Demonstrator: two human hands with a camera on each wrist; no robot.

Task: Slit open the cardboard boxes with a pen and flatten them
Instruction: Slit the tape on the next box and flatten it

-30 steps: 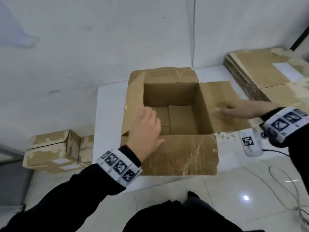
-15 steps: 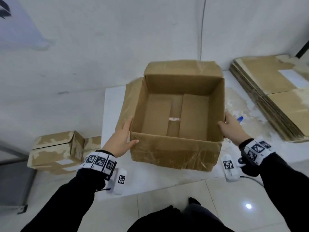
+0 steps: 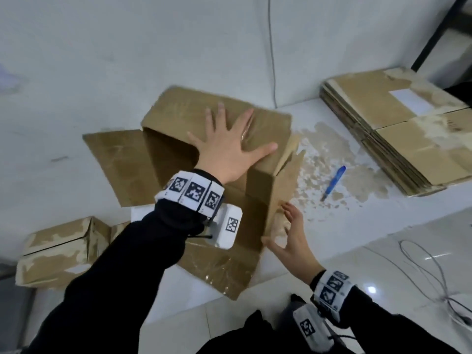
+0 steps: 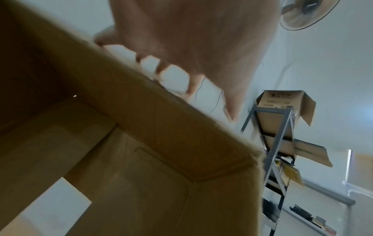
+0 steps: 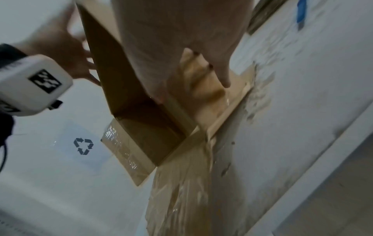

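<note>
The cardboard box is being pressed down on the white counter, skewed and partly collapsed. The left hand is being laid flat on its top panel, fingers spread. The right hand, fingers straight, is being held against its near right corner. The blue pen is lying right of the box, between it and a stack of flattened cardboard.

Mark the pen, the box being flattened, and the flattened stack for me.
pen (image 3: 334, 183), head view, middle of its blue barrel.
cardboard box (image 3: 178, 108), head view, top panel, left of the left hand.
stack of flattened boxes (image 3: 370, 98), head view, top sheet's bare cardboard.
</note>
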